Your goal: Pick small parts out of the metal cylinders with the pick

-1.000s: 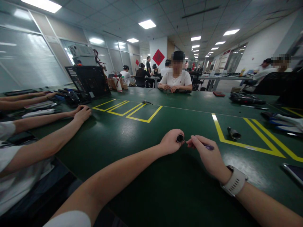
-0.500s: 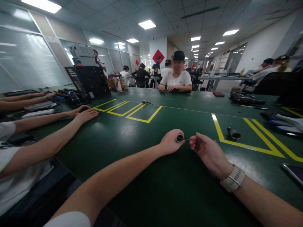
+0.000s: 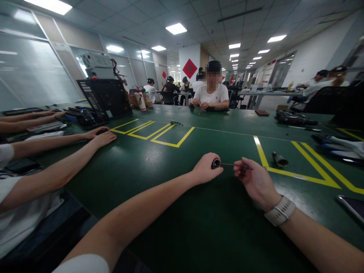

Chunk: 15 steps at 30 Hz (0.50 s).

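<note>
My left hand [image 3: 205, 170] is closed around a small dark cylindrical part [image 3: 216, 163], its round open end facing me. A thin metal-shafted tool [image 3: 228, 164] runs from that opening to my right hand [image 3: 257, 182], which pinches it between thumb and fingers. How deep its tip sits in the part cannot be made out. To the right of my right hand, a dark metal cylindrical part [image 3: 280, 160] lies on its side inside a yellow tape outline [image 3: 307, 178] on the green table [image 3: 182, 227].
At the left, a co-worker's hands [image 3: 104, 138] rest on the table. A person [image 3: 212, 94] sits opposite. A small metal part [image 3: 175, 123] lies by the left tape outlines. A black computer case [image 3: 106, 99] stands back left; a phone [image 3: 352, 206] lies at the right edge.
My right hand has shifted slightly right, drawing the thin tool away from my left hand. The cylindrical part's opening has turned a little. The person opposite has raised their hands closer together.
</note>
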Motion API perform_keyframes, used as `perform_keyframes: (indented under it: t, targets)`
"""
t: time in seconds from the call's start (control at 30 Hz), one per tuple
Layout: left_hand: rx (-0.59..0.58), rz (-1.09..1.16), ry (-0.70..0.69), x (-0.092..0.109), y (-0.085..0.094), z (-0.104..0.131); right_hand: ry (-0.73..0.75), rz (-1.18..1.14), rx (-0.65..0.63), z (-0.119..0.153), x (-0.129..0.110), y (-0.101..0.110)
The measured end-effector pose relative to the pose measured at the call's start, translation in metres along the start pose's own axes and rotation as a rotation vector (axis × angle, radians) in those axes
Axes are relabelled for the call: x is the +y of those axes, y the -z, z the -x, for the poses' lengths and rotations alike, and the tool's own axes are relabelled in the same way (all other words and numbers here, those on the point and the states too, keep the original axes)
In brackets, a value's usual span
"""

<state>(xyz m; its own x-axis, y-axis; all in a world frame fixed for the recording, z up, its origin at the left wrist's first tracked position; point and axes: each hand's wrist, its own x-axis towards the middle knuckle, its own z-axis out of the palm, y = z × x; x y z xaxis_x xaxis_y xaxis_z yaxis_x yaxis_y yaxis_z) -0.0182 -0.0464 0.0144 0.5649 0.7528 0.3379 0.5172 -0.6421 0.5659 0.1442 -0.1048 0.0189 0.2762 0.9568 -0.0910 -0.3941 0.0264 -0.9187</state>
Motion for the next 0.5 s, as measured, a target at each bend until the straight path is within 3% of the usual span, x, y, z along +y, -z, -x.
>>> perform_keyframes:
  t: [0.5]
  targets:
    - [-0.086,-0.311,0.087,0.0086,-0.0056,-0.0055,0.126,0.2,0.1,-0.0032,0.0074,-0.0022]
